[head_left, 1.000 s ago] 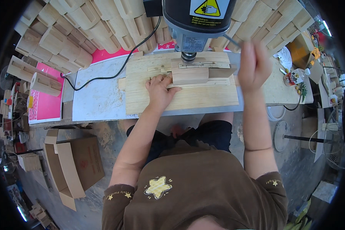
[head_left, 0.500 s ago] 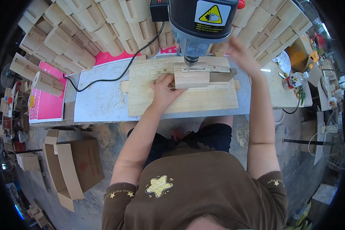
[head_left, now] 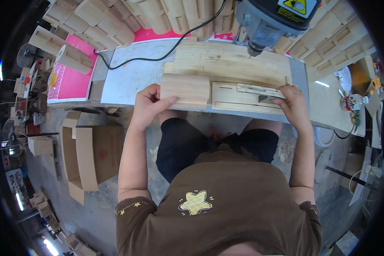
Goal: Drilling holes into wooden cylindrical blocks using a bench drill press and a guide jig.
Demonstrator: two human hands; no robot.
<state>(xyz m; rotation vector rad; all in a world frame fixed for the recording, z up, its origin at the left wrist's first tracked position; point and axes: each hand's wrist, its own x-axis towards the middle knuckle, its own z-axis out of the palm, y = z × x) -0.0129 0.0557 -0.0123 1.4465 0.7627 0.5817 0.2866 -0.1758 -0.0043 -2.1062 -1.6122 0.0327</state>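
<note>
My left hand (head_left: pixel 148 104) grips the left end of a pale wooden block with a rounded top (head_left: pixel 185 88), thumb on its near side. The block sits apart from a flat wooden jig (head_left: pixel 232 96), with a narrow gap between them. At the jig's right end my right hand (head_left: pixel 295 106) is closed, fingers around a metal plate (head_left: pixel 266 99) and the thin strips beside it. Both block and jig lie at the bench's front edge. Behind them is a wide wooden board (head_left: pixel 226 62), under the drill press chuck (head_left: pixel 255 48).
The drill press (head_left: pixel 271 25) stands at the back, right of centre. A black cable (head_left: pixel 170 50) curves across the bench. Slotted wooden cylinders (head_left: pixel 111 30) are stacked along the back. A labelled plastic bottle (head_left: pixel 352 102) stands far right. An open cardboard box (head_left: pixel 102 149) is on the floor.
The wooden block has come off the metal plate, leftward and nearer me, in my left hand. My right hand has dropped from beside the drill to the jig. The whole view has shifted.
</note>
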